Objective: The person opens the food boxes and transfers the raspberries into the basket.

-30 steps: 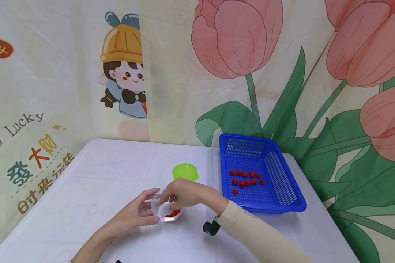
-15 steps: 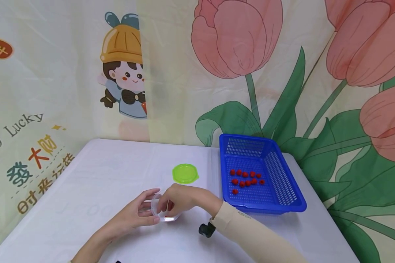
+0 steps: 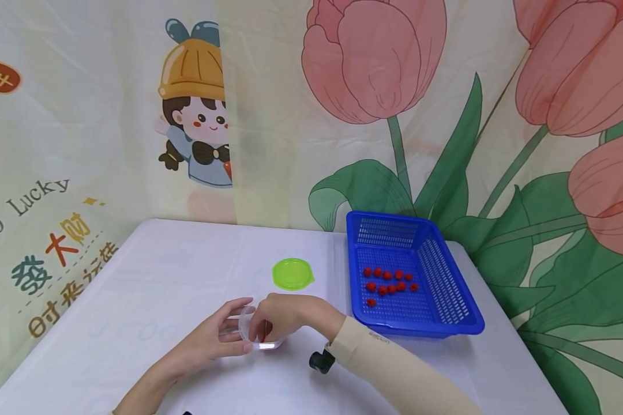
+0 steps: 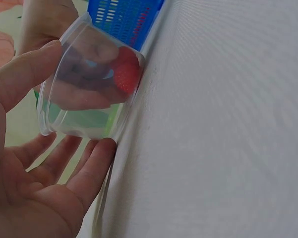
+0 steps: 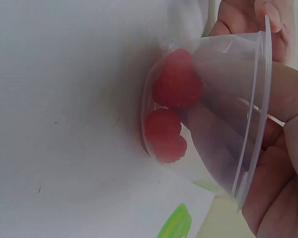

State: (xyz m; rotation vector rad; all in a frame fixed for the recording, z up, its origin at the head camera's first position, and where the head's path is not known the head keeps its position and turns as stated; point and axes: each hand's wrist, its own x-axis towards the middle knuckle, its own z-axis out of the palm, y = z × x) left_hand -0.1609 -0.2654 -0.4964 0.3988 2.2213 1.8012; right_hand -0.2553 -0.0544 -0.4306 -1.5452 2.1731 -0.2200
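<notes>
My left hand (image 3: 213, 337) grips a clear plastic cup (image 4: 64, 89) from its left side, thumb at the rim and fingers along the opposite wall. The cup rests on its base on the white table. Curled fingers of my right hand (image 3: 282, 317) reach down inside it. Through the wall in the right wrist view, two red raspberries show at the bottom, an upper raspberry (image 5: 177, 82) and a lower raspberry (image 5: 163, 134). Right fingertips are right at the upper one; I cannot tell whether they pinch it. From the head view the right hand hides the raspberries.
A bright green lid (image 3: 293, 274) lies flat behind the cup. To the right stands a blue plastic basket (image 3: 469, 311) with several raspberries (image 3: 391, 288) on its floor. A black wrist camera (image 3: 322, 362) hangs under the right wrist. A printed curtain (image 3: 270, 115) backs the table.
My right hand has moved slightly down and left, deeper into the cup, covering the red seen there earlier. My left hand, the lid and the basket have stayed put.
</notes>
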